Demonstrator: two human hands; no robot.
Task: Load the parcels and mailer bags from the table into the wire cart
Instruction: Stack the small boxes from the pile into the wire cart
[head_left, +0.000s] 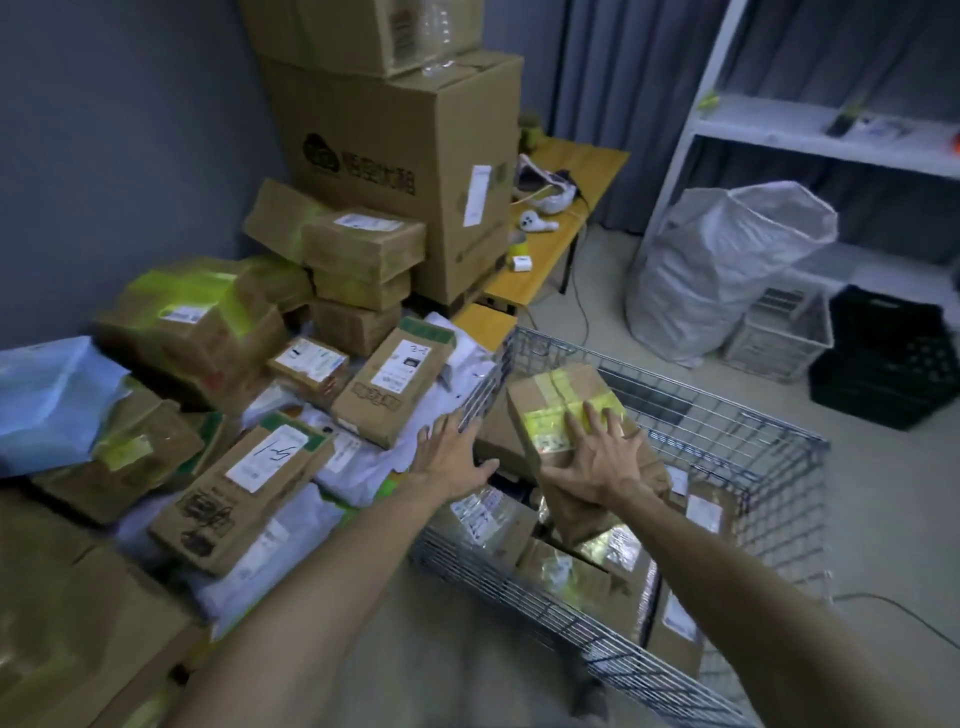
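My right hand (597, 467) lay flat on the box (558, 400), fingers spread and straight across its near top face, over the yellow tape; the thumb ran out along the near edge; nothing was curled round it. The box sat tilted inside the cart (727, 431), at its left end, on top of the parcels (587, 577) already in there; what its underside rested on I could not see, as my hand and the box itself covered it.

My left hand (452, 460) was just beside the right, apart from it and off the box, palm down with fingers fanned; the fingertips reached near the cart's left wire wall; whether the palm touched the mailer bags (358, 467) below it I could not tell.

To the left of both hands the rest of the load lay heaped: a labelled parcel (395, 384) just beyond my left fingertips, a longer one (244, 493) nearer me, white mailer bags wedged under and between them, a blue bag (47, 400) at the far left; the desk beneath was hidden by the pile.

The left edge was smeared with blur, so the labels there could not be read; the cart's near corner ran out of view at the bottom, and my forearms covered part of its front wall.
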